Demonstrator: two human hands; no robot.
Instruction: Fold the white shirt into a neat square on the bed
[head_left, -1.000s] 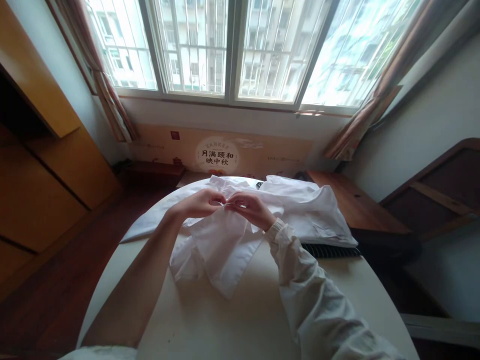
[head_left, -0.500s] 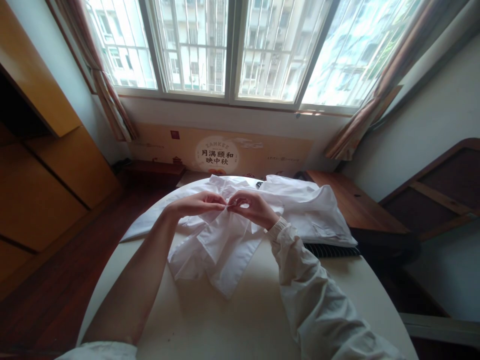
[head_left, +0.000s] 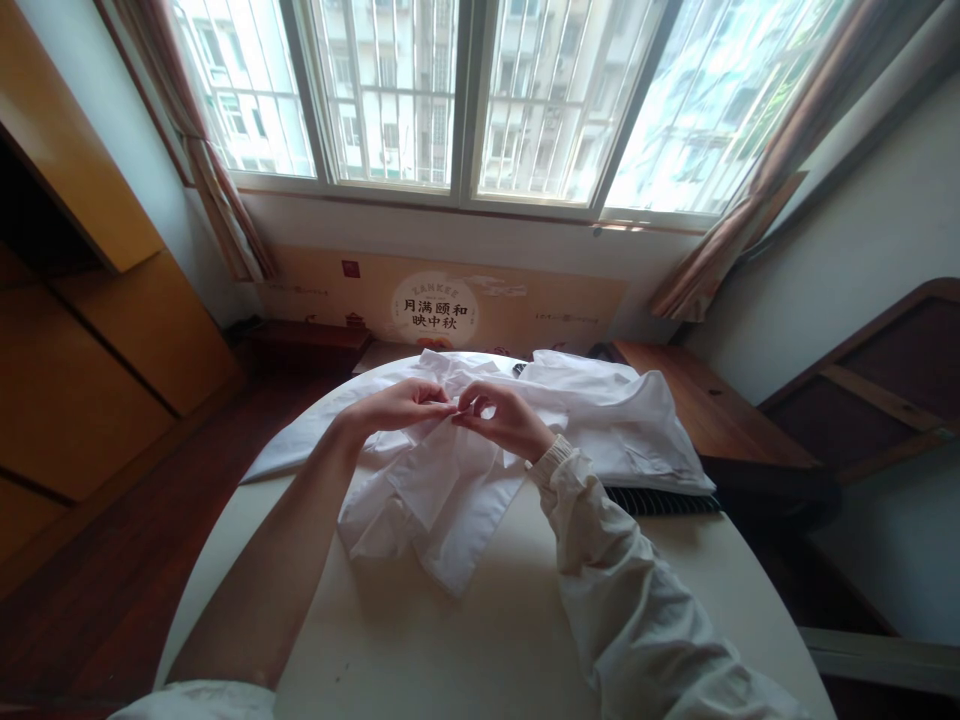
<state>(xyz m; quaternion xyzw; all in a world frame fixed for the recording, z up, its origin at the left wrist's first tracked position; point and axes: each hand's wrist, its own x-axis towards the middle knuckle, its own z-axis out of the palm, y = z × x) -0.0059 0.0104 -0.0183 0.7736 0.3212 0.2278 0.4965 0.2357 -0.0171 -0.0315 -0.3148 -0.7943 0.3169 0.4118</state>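
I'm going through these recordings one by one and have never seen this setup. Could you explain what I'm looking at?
There is no machine: a camera worn on a person's head looks forward and down at their own bare hands. The left hand and right hand are close together, pinching white cloth above a pale, curved-edged table; the finer detail between the fingertips is too small to tell. To the right, more white fabric lies partly over a dark striped item.

The bared left forearm (head_left: 262, 560) is extended from lower left, the sleeved right forearm (head_left: 637, 580) from lower right. Left hand (head_left: 401, 405) and right hand (head_left: 510, 418) are held nearly together at centre, fingers (head_left: 431, 409) pinched.
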